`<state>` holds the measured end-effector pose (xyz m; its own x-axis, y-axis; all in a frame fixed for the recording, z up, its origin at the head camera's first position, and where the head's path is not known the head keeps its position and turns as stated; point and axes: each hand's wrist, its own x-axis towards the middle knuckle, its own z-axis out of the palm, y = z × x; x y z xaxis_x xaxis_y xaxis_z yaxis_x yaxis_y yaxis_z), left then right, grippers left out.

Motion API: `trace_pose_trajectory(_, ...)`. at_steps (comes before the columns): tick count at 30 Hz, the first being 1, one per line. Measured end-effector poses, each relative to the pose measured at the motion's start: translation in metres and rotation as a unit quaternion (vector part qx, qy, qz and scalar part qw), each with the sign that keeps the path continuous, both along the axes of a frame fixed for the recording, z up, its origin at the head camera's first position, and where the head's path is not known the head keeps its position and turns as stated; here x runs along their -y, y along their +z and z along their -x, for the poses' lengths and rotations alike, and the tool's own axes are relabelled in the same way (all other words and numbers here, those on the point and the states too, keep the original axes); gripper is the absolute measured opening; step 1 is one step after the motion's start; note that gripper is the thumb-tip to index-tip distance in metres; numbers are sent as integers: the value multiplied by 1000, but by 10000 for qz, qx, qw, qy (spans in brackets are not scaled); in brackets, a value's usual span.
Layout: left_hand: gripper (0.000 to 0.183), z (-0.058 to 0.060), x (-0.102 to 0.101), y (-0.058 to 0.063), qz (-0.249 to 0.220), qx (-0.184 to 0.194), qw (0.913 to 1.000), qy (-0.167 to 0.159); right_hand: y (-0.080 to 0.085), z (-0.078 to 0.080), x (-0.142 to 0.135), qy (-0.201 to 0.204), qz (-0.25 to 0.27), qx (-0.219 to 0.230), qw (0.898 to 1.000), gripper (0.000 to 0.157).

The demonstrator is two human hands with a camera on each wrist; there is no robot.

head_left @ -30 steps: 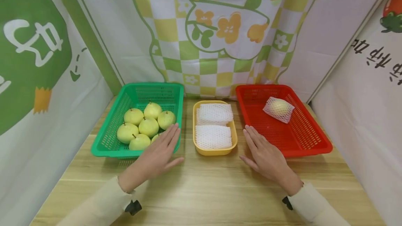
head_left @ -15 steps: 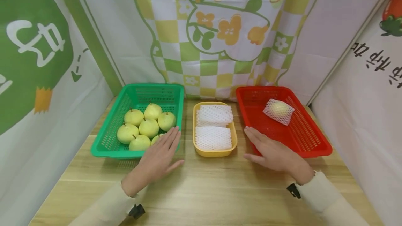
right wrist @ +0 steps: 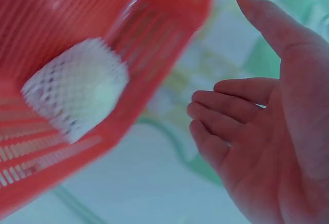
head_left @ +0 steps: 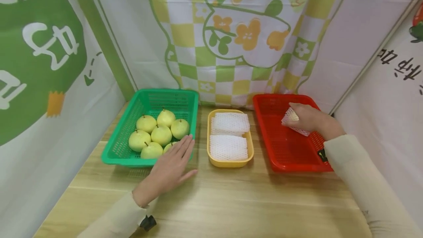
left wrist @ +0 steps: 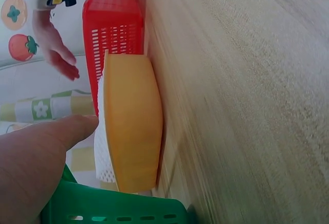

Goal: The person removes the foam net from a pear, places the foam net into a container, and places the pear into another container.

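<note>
My left hand (head_left: 169, 167) hovers at the front right corner of the green basket (head_left: 130, 162), fingers straight and holding nothing. Inside that basket lie several yellow-green pears (head_left: 161, 135). My right hand (head_left: 308, 117) is over the red basket (head_left: 284, 157), where it partly hides a pear in a white foam net (head_left: 290, 116) in the head view. Seen from the right wrist, the netted pear (right wrist: 77, 88) lies against the basket wall, apart from the spread thumb and loosely bent fingers of the right hand (right wrist: 272, 126).
Between the baskets stands a yellow tray (head_left: 231, 164) with white foam nets (head_left: 228, 147) in two piles. All three containers are on a wooden table (head_left: 211, 201). A checked cloth (head_left: 218, 72) hangs behind them, and printed walls close in both sides.
My right hand has moved from the red basket's front left edge to above the netted pear. The left hand stays by the green basket. The head view has shifted slightly.
</note>
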<state>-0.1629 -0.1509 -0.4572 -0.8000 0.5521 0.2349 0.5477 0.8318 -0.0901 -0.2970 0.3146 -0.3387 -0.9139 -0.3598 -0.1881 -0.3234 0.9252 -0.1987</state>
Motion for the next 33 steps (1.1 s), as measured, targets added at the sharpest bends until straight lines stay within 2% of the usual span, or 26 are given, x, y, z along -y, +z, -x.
trace_pose_trajectory(5, 92, 1, -2, -1, 24, 13, 10000, -11, -16, 32, -24, -172, -216, 188, 9994, 101)
trace_pose_trajectory(10, 92, 1, -5, -2, 64, 30, 10000, -7, -37, 51, -44, -421, -490, 244, 9976, 98)
trace_pose_trajectory(14, 91, 0, -7, -2, 71, -2, 10000, -19, -51, 59, -53, -620, -408, 290, 9968, 99)
trace_pose_trajectory(20, 92, 0, -6, -2, 91, -42, 9999, -11, -71, 65, -60, -639, -496, 132, 9966, 93)
trace_pose_trajectory(24, 92, 0, -6, -3, 72, -53, 9999, -57, -83, 68, -62, -701, -599, 76, 9957, 97)
trace_pose_trajectory(27, 91, 0, -4, -3, 66, -60, 10000, -35, -87, 70, -61, -664, -552, -178, 9961, 85)
trace_pose_trajectory(31, 91, -1, -1, -1, 40, -77, 10000, 35, -85, 74, -54, -647, -428, -540, 9955, 57)
trace_pose_trajectory(33, 91, -1, 1, 0, 27, -83, 9999, 63, -82, 77, -49, -596, -415, -629, 9954, 51)
